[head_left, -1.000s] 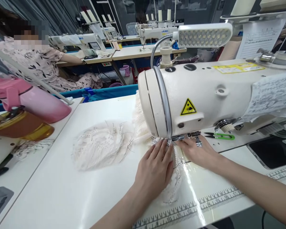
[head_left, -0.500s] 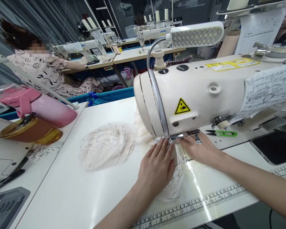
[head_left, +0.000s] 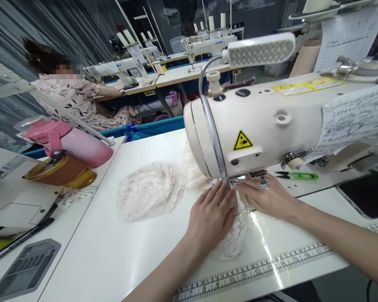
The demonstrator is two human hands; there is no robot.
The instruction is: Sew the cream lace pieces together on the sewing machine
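My left hand point(head_left: 211, 214) lies with outstretched fingers on a strip of cream lace point(head_left: 234, 235), fingertips close to the presser foot of the white sewing machine point(head_left: 258, 121). From the other side, my right hand point(head_left: 269, 195) reaches under the machine head, its fingers stretched toward the needle area. Its fingertips are partly hidden by the machine's metal parts. The lace runs between both hands and hangs down toward the ruler printed along the table edge. A loose pile of the same lace point(head_left: 151, 191) rests to the left on the table.
Green thread snips point(head_left: 297, 175) and a black phone point(head_left: 365, 195) lie to the right. At left stand a pink bottle point(head_left: 78, 144) and an amber cup point(head_left: 61, 171), beside another machine. An LED lamp point(head_left: 261, 49) arches overhead. A person in a floral top point(head_left: 69, 98) sits beyond.
The view has turned slightly left, so the scene sits further right. Both hands keep nearly the same place at the machine, with the lace still beneath them.
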